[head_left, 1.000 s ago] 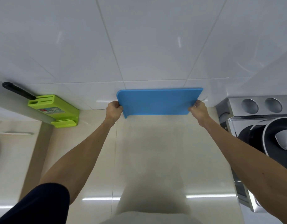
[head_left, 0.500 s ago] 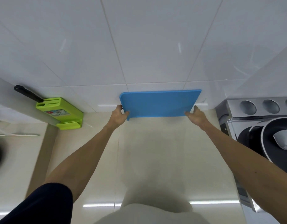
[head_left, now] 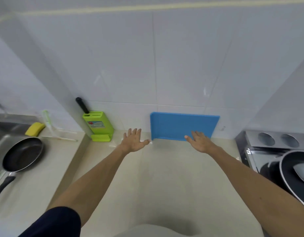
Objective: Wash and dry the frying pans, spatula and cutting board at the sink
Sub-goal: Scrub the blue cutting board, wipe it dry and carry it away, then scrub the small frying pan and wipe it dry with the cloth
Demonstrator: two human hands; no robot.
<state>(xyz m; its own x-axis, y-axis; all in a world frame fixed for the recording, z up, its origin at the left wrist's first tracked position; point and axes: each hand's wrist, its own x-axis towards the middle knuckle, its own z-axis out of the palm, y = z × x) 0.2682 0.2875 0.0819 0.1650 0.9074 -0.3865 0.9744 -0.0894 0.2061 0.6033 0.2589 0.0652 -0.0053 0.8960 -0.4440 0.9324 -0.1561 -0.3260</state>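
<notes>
well, the cutting board leans on the wall at centre frame, seemingly done — left hand and right hand spread wide, holding nothing. the frying pan at lower left probably awaits washing.

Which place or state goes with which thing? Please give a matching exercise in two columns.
1. blue plastic cutting board
2. green plastic knife block
3. yellow oval sponge
4. black frying pan holding a steel spatula

A. on the stove, right
B. beside the steel sink
C. upright against the white tiled wall
D. holds a black-handled knife

Pairs: 1-C, 2-D, 3-B, 4-A
</notes>
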